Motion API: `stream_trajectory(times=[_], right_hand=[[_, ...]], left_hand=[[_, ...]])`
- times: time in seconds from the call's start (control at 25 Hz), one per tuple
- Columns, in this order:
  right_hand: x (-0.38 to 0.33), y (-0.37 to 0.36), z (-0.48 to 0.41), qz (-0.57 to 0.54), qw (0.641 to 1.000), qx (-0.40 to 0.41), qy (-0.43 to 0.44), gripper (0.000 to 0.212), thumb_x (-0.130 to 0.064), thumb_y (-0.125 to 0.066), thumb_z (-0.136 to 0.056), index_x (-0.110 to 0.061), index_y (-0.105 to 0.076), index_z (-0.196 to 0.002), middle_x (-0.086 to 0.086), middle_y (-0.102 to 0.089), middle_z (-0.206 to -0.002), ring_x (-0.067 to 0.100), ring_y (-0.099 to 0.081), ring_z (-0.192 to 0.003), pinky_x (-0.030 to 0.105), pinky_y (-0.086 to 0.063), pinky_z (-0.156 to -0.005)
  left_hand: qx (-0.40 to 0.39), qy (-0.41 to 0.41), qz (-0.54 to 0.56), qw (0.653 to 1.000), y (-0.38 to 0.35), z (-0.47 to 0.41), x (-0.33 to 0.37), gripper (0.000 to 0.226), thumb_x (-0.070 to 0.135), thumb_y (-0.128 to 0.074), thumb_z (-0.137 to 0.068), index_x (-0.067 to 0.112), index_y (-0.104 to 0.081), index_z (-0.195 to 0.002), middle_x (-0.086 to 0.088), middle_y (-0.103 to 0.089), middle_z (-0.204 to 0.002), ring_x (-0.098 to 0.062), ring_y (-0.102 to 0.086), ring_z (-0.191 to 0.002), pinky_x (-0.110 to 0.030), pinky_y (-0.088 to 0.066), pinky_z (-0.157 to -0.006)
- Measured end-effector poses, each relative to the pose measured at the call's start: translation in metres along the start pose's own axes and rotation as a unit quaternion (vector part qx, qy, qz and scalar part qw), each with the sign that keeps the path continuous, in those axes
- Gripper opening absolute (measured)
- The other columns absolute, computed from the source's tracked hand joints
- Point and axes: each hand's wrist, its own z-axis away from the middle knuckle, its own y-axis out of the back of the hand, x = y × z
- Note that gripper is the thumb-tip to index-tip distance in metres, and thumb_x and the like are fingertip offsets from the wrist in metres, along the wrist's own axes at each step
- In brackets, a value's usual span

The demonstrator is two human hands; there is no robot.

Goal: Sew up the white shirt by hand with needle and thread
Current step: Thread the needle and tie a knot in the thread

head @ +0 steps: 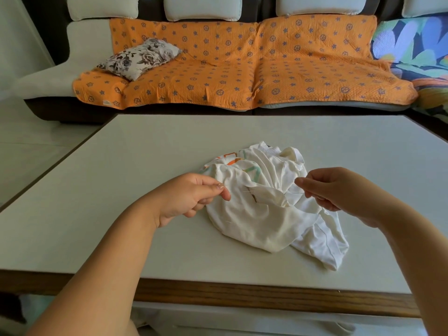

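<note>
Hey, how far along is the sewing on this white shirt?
Barely begun. Done: no finished stitches show; the tear in the white shirt gapes open. In hand: left hand and right hand each pinch thread running to it. Left: sewing the tear shut.

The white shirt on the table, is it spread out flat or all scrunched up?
Scrunched up. The white fabric shirt lies bunched in folds on the pale table, its printed part crumpled, not laid flat.

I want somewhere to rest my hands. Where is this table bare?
Bare: the table left of the left hand, the strip between the white shirt and the far edge, and right of the right hand. Crowded: the middle, where both hands pinch thread over the shirt.
</note>
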Motion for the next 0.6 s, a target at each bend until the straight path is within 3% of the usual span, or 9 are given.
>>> stream_trajectory(times=[0.2,0.48,0.6], right_hand=[[0.011,0.002,-0.004,0.121,0.992,-0.014,-0.039,0.042,-0.046,-0.057,-0.093,-0.015,-0.062,-0.065,-0.001,-0.050,-0.050,0.008,-0.039,-0.042,0.026,-0.036,-0.058],[0.016,0.010,-0.008,0.204,0.978,0.003,-0.053,0.041,-0.039,-0.055,-0.096,-0.012,-0.062,-0.067,0.001,-0.054,-0.052,0.010,-0.045,-0.046,0.023,-0.035,-0.055],[0.017,0.010,-0.007,0.252,0.964,-0.041,-0.075,0.039,-0.047,-0.057,-0.092,-0.013,-0.068,-0.076,-0.002,-0.062,-0.064,0.008,-0.053,-0.054,0.022,-0.041,-0.061]], left_hand=[[-0.002,0.005,-0.016,1.000,-0.001,-0.002,-0.002,0.026,0.024,-0.048,-0.101,0.017,-0.070,-0.088,0.007,-0.027,-0.058,-0.009,-0.018,-0.051,-0.019,-0.017,-0.045],[0.006,0.011,-0.022,1.000,0.002,-0.001,-0.003,0.026,0.023,-0.048,-0.102,0.014,-0.070,-0.089,0.008,-0.026,-0.057,-0.008,-0.018,-0.050,-0.020,-0.017,-0.045],[0.005,0.015,-0.020,1.000,0.002,0.000,-0.003,0.026,0.022,-0.048,-0.102,0.014,-0.070,-0.090,0.007,-0.026,-0.057,-0.008,-0.018,-0.050,-0.020,-0.017,-0.045]])
